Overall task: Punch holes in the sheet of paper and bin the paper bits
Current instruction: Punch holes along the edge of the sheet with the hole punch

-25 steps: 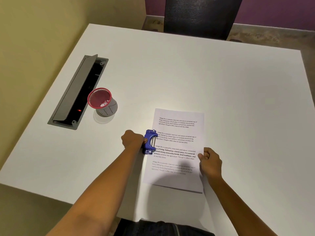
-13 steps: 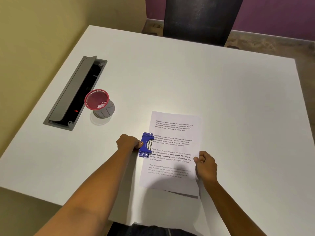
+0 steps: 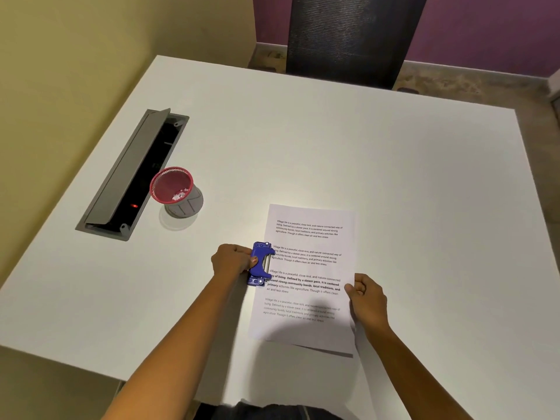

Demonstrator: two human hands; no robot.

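The white table [image 3: 394, 177] carries everything, with a chair [image 3: 354, 34] pushed in at its far side and an open cable hatch [image 3: 127, 177] sunk in near the left edge. The sheet of paper [image 3: 315, 237] lies near the person, printed side up, its near end lifted a little off the surface so a shadow shows beneath; it probably sits this close so both arms can work it without reaching. The red mesh bin [image 3: 172, 185] stands just beside the hatch, well apart from the sheet, with white bits already at its bottom, handy for emptying the punch later. The right hand [image 3: 368, 301] pinches the sheet's right edge between thumb and curled fingers, likely to hold it square. The left hand [image 3: 231, 262] wraps the blue hole punch [image 3: 260, 263], fingers pressed together, thumb on its handle. The punch straddles the sheet's left edge at mid-height, where binder holes belong; whether it is squeezed down I cannot tell
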